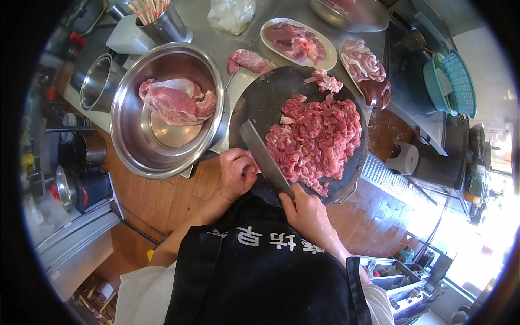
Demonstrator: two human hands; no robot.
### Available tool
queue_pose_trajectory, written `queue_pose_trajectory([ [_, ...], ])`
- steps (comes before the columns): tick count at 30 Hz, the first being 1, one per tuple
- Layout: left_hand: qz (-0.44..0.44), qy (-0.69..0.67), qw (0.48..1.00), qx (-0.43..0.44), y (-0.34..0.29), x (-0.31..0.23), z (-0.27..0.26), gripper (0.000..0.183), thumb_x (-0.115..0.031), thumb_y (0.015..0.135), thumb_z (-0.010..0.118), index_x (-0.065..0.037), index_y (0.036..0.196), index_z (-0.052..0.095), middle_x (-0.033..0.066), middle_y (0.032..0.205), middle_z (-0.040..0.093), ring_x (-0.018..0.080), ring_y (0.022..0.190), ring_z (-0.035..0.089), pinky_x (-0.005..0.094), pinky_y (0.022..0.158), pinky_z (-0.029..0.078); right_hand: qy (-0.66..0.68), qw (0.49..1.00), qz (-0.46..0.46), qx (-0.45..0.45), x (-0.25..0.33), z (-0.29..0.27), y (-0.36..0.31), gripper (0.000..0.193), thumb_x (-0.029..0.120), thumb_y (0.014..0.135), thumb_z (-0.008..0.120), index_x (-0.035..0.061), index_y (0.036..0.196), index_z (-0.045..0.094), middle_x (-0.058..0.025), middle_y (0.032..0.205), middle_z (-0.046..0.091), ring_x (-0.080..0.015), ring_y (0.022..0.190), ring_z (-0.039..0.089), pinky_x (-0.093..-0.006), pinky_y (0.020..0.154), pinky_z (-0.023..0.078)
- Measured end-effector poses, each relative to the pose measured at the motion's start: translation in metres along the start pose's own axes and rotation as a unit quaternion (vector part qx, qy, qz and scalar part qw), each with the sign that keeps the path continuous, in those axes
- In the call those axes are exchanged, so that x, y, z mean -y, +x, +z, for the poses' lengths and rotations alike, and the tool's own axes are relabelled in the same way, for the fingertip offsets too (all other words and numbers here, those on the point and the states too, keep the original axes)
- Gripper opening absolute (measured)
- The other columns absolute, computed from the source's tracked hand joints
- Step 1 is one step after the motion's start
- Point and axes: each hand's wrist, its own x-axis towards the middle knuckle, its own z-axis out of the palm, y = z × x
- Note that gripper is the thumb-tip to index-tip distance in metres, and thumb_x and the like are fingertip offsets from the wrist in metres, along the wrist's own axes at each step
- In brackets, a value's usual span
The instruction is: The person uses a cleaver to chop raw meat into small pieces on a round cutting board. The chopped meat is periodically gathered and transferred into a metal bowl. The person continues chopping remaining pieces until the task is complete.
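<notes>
Clock = round board (260, 103), 12 away from me. R hand (310, 214) at 6, fingers wrapped round the handle of the cleaver (265, 157); blade slants toward 9 along the pile's L side, prob. to work over bare board. L hand (237, 173) by the rim at 8, fingers curled in, likely to stay off the edge; can't tell if tips meet or pinch a scrap. Meat pile (319, 138), cut small, spreads centre to 3, I'd guess so the 9 side stays free. Steel bowl (130, 127) w/ big chunk (176, 103) at 9, prob. for easy L reach. Oval plate (324, 65) w/ more meat at 12, ie outside blade's way.
</notes>
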Motion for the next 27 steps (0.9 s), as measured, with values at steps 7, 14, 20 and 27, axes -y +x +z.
queue_pose_trajectory([
  [7,-0.01,-0.008,1.0,-0.01,-0.004,-0.001,0.001,0.018,-0.024,0.089,0.06,-0.007,0.093,0.054,0.0109,0.096,0.051,0.0269,0.087,0.048,0.0367,0.076,0.042,-0.043,0.992,0.05,0.11,0.005,-0.019,-0.014,0.024,0.026,0.094,0.05,0.0023,0.096,0.049,-0.0251,0.067,0.062,-0.0445,0.067,0.062,-0.0544,0.061,0.049],
  [14,-0.019,-0.011,1.0,-0.014,0.002,-0.004,-0.001,0.018,-0.023,0.087,0.061,-0.008,0.092,0.053,0.0098,0.093,0.052,0.028,0.085,0.05,0.0388,0.076,0.04,-0.068,0.993,0.014,0.092,0.01,-0.006,-0.004,0.025,0.025,0.094,0.05,0.0009,0.094,0.047,-0.0226,0.065,0.062,-0.0418,0.062,0.063,-0.0507,0.057,0.052],
  [20,-0.014,0.0,1.0,-0.013,0.003,-0.004,0.0,0.016,-0.021,0.086,0.061,-0.008,0.09,0.054,0.0101,0.093,0.052,0.0286,0.086,0.05,0.0388,0.076,0.041,-0.053,0.998,0.009,0.024,0.025,0.024,0.04,0.026,0.027,0.092,0.053,0.0011,0.089,0.051,-0.0244,0.063,0.061,-0.0439,0.061,0.062,-0.0537,0.056,0.05],
  [27,-0.017,-0.019,1.0,0.003,0.0,-0.003,0.0,0.018,-0.022,0.086,0.061,-0.006,0.089,0.053,0.0119,0.095,0.05,0.0281,0.089,0.047,0.0372,0.078,0.041,0.006,0.997,0.049,-0.059,0.005,0.014,0.044,0.028,0.025,0.091,0.055,-0.0025,0.094,0.054,-0.028,0.069,0.061,-0.0472,0.067,0.06,-0.0521,0.063,0.049],
])
